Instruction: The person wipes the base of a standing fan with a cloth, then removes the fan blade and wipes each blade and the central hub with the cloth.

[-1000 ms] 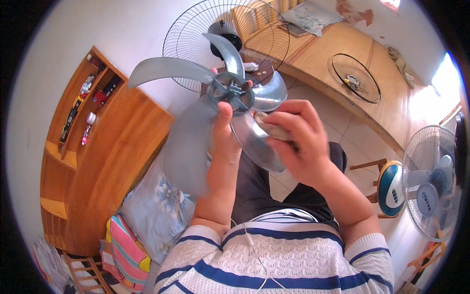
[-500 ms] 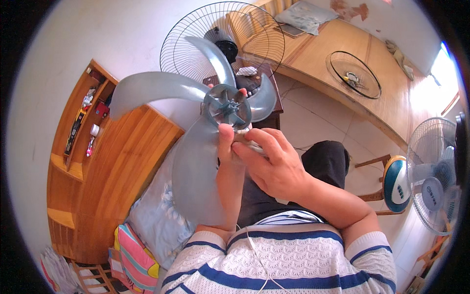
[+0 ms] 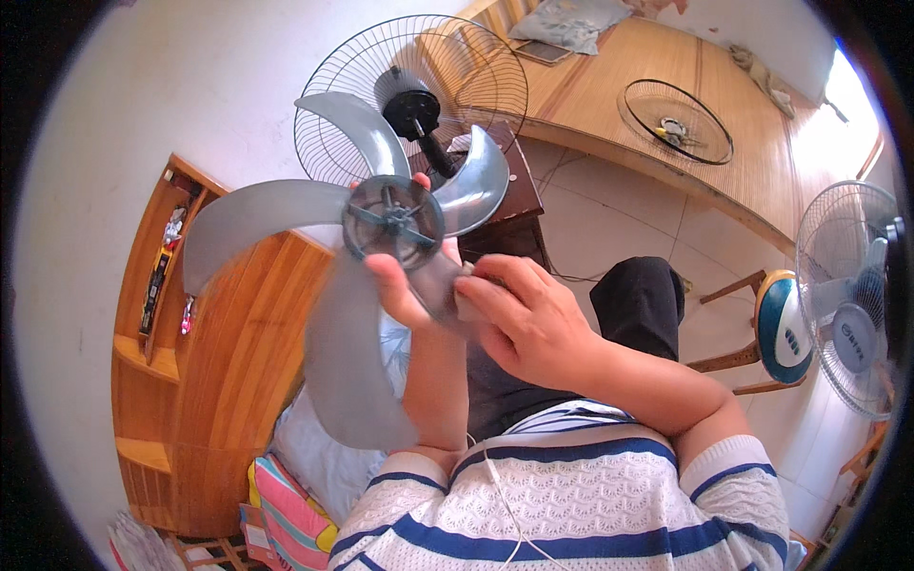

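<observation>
A translucent grey-blue fan blade [image 3: 357, 371] with several curved vanes is up in front of me, the ribbed inner side of its hub [image 3: 392, 224] facing me. My left hand [image 3: 409, 309] is closed on the hub from below, the thumb on the near rim and fingertips showing past the far rim. Just right of the hub, my right hand [image 3: 533, 309] is closed, its fingers pinching a pale crumpled cloth [image 3: 465, 274], mostly hidden, beside a vane's edge. Beyond the blade stands a fan's rear wire grille [image 3: 509, 71] with its dark motor [image 3: 412, 114].
A front fan grille [image 3: 728, 143] lies on the wooden bed board [image 3: 590, 105] at the back right. Another fan [image 3: 852, 333] and a stool [image 3: 783, 328] stand at the right. A wooden headboard with shelves [image 3: 228, 381] is at the left, a dark red cabinet [image 3: 519, 205] behind the blade.
The fan blade and my left hand have moved left and turned a little. My right hand stays near the same place, pinching the cloth. The whole view has also shifted slightly.
</observation>
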The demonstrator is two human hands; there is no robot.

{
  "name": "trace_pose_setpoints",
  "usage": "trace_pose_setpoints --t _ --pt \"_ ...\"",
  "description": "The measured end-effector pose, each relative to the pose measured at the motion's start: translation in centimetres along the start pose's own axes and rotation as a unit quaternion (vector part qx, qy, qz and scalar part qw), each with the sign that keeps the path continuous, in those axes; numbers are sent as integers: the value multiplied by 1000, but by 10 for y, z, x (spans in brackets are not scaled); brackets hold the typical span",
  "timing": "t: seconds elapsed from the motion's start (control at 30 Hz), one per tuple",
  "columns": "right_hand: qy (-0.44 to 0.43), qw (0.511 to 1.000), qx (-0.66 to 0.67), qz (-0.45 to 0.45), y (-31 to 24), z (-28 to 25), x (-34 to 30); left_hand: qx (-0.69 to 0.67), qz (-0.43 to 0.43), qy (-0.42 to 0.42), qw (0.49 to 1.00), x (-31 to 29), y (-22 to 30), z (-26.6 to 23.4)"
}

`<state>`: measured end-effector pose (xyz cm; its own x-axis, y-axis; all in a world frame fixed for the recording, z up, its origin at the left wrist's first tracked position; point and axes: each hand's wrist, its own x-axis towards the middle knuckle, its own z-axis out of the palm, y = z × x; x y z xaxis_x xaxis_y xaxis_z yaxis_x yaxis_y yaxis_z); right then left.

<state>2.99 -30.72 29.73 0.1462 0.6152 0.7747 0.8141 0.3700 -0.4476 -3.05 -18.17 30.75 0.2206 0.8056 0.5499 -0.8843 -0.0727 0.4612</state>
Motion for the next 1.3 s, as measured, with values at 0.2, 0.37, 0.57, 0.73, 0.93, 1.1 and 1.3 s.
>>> trace_pose_setpoints --t 0.2,0.37,0.57,0.73,0.93,1.1,1.3 --pt "4 999 43 -8 9 -21 -21 -69 -88 -47 993 18 12 -8" --pt "26 988 22 -150 -4 -31 29 -36 -140 -103 984 1 3 -6" --pt "-30 982 -6 -187 11 -15 31 -38 -214 -97 971 -1 6 -2" --pt "17 977 -102 -185 3 -18 28 26 -192 -82 978 -7 12 5" --pt "11 994 -81 -75 -4 -23 23 103 -119 -73 985 -16 4 15" --pt "-8 995 -2 -99 -5 -17 26 41 -127 -49 990 -11 14 13" --pt "-70 978 59 -187 5 -26 12 -25 -170 13 985 5 13 25"
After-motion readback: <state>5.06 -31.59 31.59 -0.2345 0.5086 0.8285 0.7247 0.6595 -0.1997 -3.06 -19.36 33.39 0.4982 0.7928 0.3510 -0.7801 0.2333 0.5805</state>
